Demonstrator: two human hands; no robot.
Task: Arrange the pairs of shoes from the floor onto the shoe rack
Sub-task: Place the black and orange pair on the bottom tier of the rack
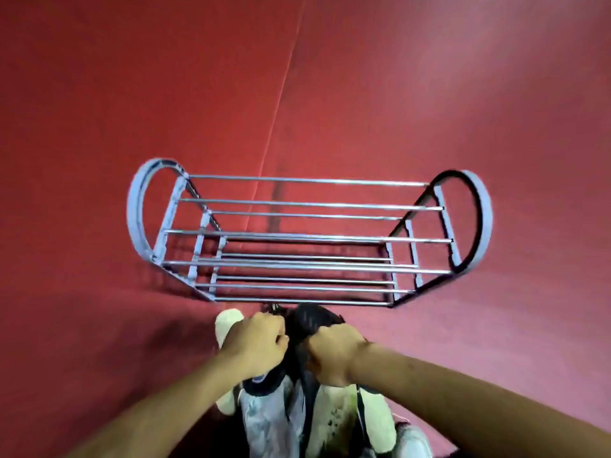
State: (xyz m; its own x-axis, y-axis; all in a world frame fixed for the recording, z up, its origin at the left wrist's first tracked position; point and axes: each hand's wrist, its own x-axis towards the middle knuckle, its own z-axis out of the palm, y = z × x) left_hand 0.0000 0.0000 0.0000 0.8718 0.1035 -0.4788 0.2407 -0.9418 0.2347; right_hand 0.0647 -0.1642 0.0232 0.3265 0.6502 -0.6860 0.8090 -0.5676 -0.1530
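Pale shoes [327,421] fill the bottom centre on the red floor [99,127], below the bare metal shoe rack [307,239] mid-frame, while left hand [256,345] and right hand [330,353] each curl onto a dark shoe [312,320], seemingly to lift it rackward.

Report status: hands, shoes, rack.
Left hand and right hand each grip a shoe. Shoe rack ahead, bare. Nothing in the way.
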